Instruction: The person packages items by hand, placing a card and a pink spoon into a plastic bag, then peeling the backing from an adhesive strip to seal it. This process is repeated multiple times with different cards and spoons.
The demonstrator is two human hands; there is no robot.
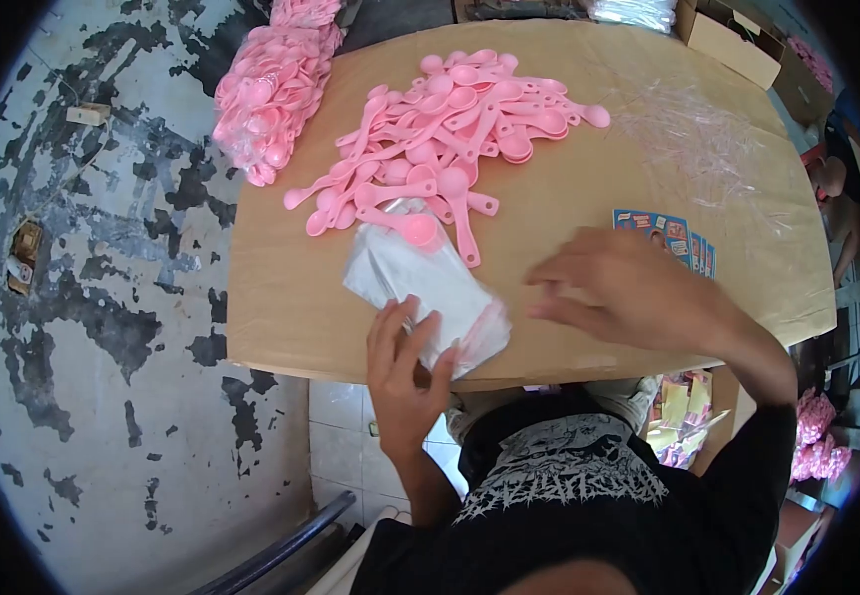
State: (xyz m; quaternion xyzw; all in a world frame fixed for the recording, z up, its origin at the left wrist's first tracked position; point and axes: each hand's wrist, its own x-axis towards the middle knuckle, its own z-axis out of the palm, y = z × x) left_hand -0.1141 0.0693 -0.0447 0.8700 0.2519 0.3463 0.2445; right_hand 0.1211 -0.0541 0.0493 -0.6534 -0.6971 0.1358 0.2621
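Observation:
My left hand [405,372] rests its spread fingertips on the near edge of a stack of clear plastic bags [420,283], pressing from above. My right hand [638,293] hovers over the table to the right of the bags. Its fingers and thumb are apart and slightly bent, with nothing visible between them. Blue printed cards [653,226] lie fanned behind that hand, which partly covers them. A heap of pink measuring spoons [450,139] spreads beyond the bags. One pink spoon [418,230] lies across the far end of the stack.
The brown-covered table [281,307] has thin plastic strips [697,139] at its right. A bulging bag of pink spoons [281,84] hangs at the far left edge. A cardboard box [732,45] stands at the back right. Another person [836,178] is partly visible at the right.

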